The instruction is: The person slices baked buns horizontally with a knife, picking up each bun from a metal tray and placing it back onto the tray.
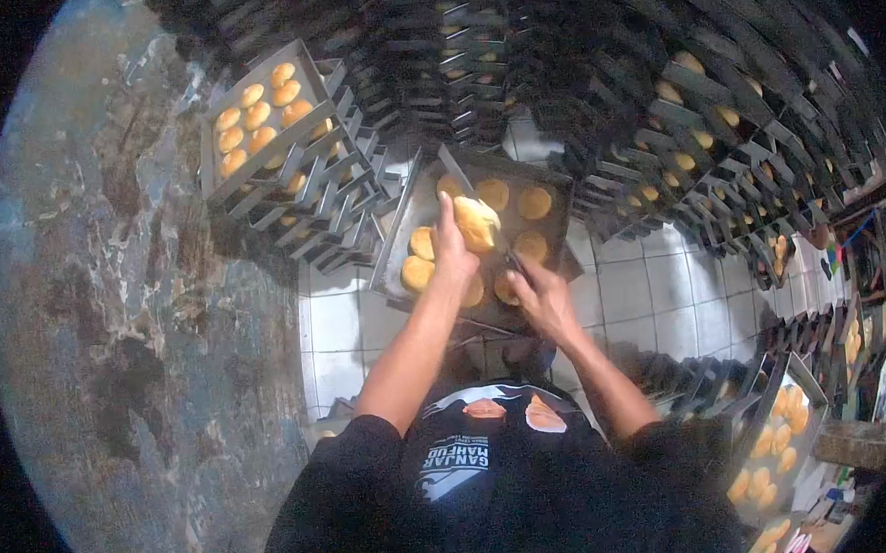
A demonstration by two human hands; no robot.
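The right hand [542, 296] is dim and partly in shadow; its fingers curl around a thin dark tool [516, 265] whose form cannot be made out, over the near right corner of the grey metal baking tray [393, 247]; the left hand [452, 248] is clamped on a round golden bread bun [476, 223], lifted above the tray's middle and tilted, its long axis running toward the far left edge; other pale golden flat buns [533, 203] lie on the tray, some hidden beneath the hands.
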